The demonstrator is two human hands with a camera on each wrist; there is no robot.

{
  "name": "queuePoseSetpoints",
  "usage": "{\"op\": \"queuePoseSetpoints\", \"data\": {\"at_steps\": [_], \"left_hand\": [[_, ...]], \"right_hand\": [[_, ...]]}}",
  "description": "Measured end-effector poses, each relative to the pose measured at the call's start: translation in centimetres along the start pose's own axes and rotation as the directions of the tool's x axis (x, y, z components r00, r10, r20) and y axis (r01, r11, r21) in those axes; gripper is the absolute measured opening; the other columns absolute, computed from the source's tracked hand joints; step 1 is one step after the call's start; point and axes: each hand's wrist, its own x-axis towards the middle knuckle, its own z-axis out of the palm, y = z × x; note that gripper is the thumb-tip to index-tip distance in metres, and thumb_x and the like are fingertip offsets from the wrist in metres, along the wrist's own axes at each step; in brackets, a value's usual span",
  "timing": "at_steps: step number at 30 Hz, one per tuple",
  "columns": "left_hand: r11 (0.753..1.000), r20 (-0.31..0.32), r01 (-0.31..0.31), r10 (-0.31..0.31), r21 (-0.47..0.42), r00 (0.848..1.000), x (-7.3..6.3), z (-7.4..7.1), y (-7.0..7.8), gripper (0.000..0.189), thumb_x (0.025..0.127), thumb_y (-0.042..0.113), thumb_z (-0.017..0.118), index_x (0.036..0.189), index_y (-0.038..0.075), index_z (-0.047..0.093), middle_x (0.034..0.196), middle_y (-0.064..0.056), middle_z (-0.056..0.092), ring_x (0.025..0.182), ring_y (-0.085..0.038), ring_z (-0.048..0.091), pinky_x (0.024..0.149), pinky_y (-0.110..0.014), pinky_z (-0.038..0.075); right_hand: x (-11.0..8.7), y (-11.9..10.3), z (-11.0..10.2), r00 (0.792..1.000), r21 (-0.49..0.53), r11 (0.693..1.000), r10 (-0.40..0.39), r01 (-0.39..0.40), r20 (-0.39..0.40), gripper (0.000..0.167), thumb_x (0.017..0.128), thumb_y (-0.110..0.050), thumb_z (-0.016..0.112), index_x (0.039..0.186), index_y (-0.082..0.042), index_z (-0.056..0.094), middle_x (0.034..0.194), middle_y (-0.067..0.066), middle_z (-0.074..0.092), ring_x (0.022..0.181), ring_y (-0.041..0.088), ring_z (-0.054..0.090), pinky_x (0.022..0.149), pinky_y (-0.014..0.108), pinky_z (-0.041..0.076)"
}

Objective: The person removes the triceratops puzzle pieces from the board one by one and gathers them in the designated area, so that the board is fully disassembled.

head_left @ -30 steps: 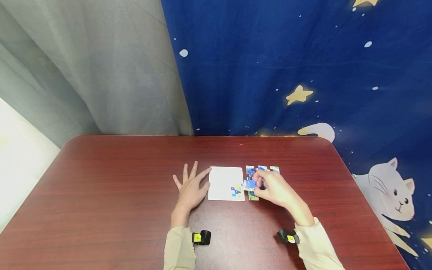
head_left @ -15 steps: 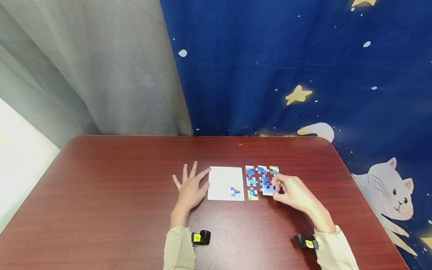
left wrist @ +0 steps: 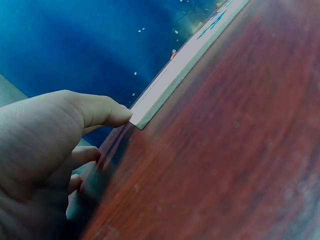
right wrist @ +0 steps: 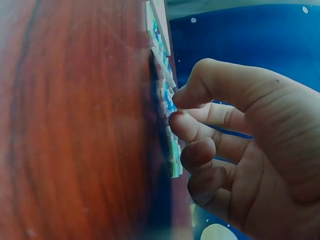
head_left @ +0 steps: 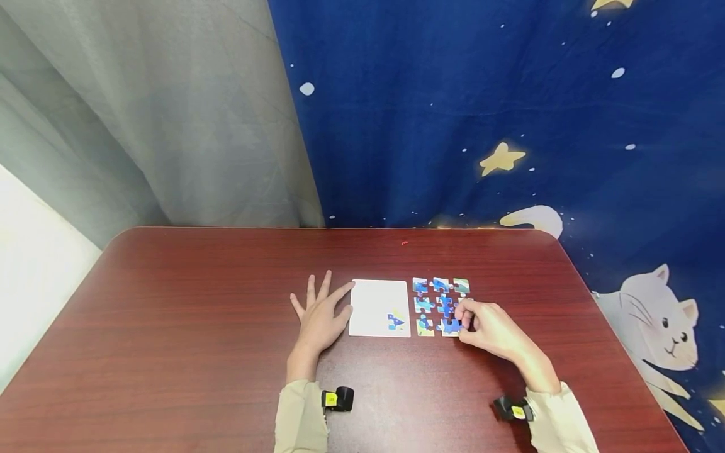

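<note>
In the head view, my left hand (head_left: 323, 322) lies at the left side of a white square puzzle board (head_left: 370, 306), fingers spread, with thumb and index fingertip touching its edge. One blue and yellow jigsaw piece (head_left: 396, 320) sits in the board's lower right corner. To the right of the board, my right hand (head_left: 495, 328) pinches a blue jigsaw piece (head_left: 450, 327) between thumb and fingertips, at the bottom row of the loose pieces. In the right wrist view, that jigsaw piece (right wrist: 162, 67) is tilted, one side raised. The hand partly covers pieces on the right.
Several loose jigsaw pieces (head_left: 423, 305) lie in rows right of the board on the reddish-brown table (head_left: 198, 327). A tiny red scrap (head_left: 404, 243) lies near the far edge. Grey and blue curtains (head_left: 408, 126) hang behind the table.
My right hand has carried the blue jigsaw piece from beside the board's right edge rightward, then slightly down to the bottom row. My left hand has stayed in place.
</note>
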Motion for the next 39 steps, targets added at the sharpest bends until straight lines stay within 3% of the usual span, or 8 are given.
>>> {"op": "queuePoseSetpoints", "data": {"at_steps": [16,25,32,39], "left_hand": [[1.0,-0.005,-0.003,0.003,-0.003,1.0,-0.03,0.03,0.02,0.046,0.086,0.023,0.055,0.132,0.03,0.054,0.152,-0.01,0.022,0.14,-0.034,-0.002,0.096,-0.064,-0.017],[1.0,-0.013,-0.01,0.01,-0.006,1.0,-0.02,-0.03,0.01,0.046,0.086,0.024,0.055,0.132,0.029,0.055,0.152,-0.01,0.022,0.14,-0.035,-0.002,0.096,-0.065,-0.017],[0.999,-0.037,-0.027,0.027,-0.019,0.999,-0.07,0.05,0.06,0.045,0.085,0.023,0.055,0.13,0.026,0.056,0.15,-0.013,0.025,0.139,-0.037,0.001,0.096,-0.066,-0.016],[1.0,-0.016,-0.019,0.019,-0.009,1.0,-0.03,-0.08,0.07,0.047,0.085,0.023,0.056,0.132,0.027,0.055,0.151,-0.012,0.022,0.139,-0.036,-0.001,0.096,-0.066,-0.016]], "right_hand": [[-0.16,0.29,0.27,0.999,-0.025,0.998,0.052,-0.052,-0.003,0.024,0.069,-0.009,0.071,0.087,-0.019,0.06,0.07,-0.009,0.052,0.053,0.004,0.043,0.056,0.023,0.039],[-0.26,0.51,0.56,1.0,-0.007,1.0,0.004,-0.004,-0.003,0.025,0.068,-0.005,0.074,0.084,-0.017,0.057,0.073,-0.007,0.049,0.057,0.004,0.04,0.055,0.023,0.037],[-0.23,0.51,0.44,1.0,-0.004,1.0,0.014,-0.014,0.01,0.024,0.069,-0.005,0.073,0.083,-0.016,0.056,0.071,-0.006,0.048,0.056,0.004,0.039,0.055,0.023,0.036],[-0.16,0.55,0.41,0.999,-0.014,0.999,0.042,-0.042,0.03,0.023,0.07,-0.008,0.073,0.084,-0.016,0.056,0.069,-0.006,0.048,0.056,0.005,0.039,0.055,0.024,0.036]]}}
